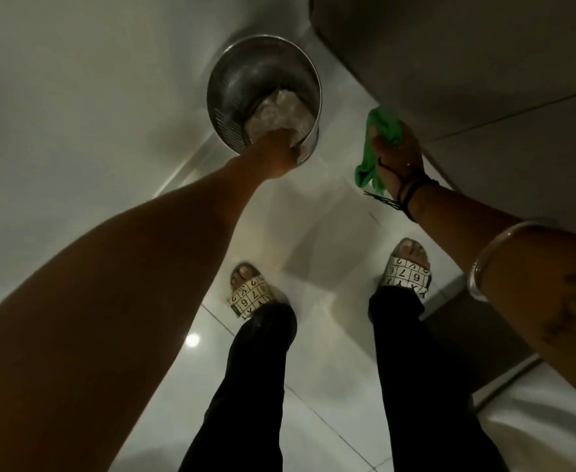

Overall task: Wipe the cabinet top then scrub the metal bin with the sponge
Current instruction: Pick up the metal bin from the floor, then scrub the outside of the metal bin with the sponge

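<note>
A round perforated metal bin [242, 80] stands on the floor by the wall, its open mouth facing me. Crumpled clear plastic [276, 114] lies inside it. My left hand [279, 151] reaches down and grips the bin's near rim. My right hand [397, 155] is closed on a green sponge cloth [382, 129], held in the air to the right of the bin, close to the grey cabinet [467, 63]. The cabinet's top is out of view.
My feet in patterned slippers [251, 296] [407, 272] stand on a glossy white tiled floor [314, 233]. A pale wall [75, 97] runs along the left. The cabinet's side fills the upper right, close to my right arm.
</note>
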